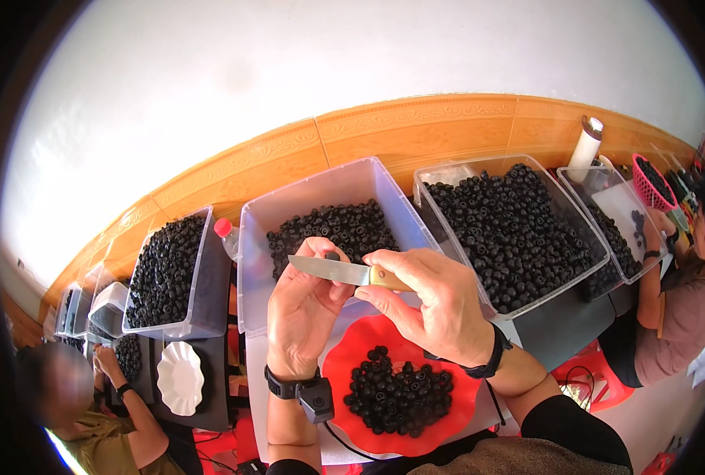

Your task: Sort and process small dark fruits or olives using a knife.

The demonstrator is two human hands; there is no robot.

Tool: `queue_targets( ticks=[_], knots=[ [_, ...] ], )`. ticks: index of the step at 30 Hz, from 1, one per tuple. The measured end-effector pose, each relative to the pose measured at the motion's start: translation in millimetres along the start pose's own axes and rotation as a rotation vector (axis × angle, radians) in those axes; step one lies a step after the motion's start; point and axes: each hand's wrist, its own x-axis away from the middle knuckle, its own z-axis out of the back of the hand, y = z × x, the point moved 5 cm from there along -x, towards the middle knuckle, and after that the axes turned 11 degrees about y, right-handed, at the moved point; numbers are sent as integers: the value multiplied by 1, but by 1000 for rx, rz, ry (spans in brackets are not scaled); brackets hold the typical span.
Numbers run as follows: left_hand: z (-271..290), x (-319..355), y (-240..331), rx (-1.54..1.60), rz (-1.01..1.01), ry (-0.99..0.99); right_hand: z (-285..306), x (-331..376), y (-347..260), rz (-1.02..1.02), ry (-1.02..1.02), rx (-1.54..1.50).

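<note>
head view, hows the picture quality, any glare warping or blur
Head view: the wall is washed out, especially toward the left; head view: the fisheye bends the tile trim into an arch, with black around the corners; head view: the head of the person at lower left is blurred, while the knife looks fairly sharp.

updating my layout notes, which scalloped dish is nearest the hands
The red dish, holding black pieces, close to the left hand and right hand; the white dish lies well off left.
</note>
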Motion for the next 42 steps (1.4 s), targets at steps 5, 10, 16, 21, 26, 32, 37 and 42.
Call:
queue_targets(
  ticks=[5,10,16,21,26,32,37,42],
  knots=[
    [6,-1,2,8,-35,-47,-1,1,2,-21,-18,-9],
    [1,-1,3,48,-41,-81,2,0,2,-86,-44,-119],
    [-3,6,7,-95,-166,30,1,2,5,-166,-38,-70],
    [-17,16,20,-239,-335,-54,11,-4,19,-315,89,-164],
    [-15,14,8,-275,-256,1,4,0,8,-421,-105,-363],
    [-19,14,-3,-330,-196,4,-6,1,9,-405,-92,-533],
    [-15,7,-11,-332,-137,-53,-4,1,12,-300,-59,-466],
    [-7,8,-18,-276,136,-64,-8,9,12,-377,-37,-554]
  ],
)
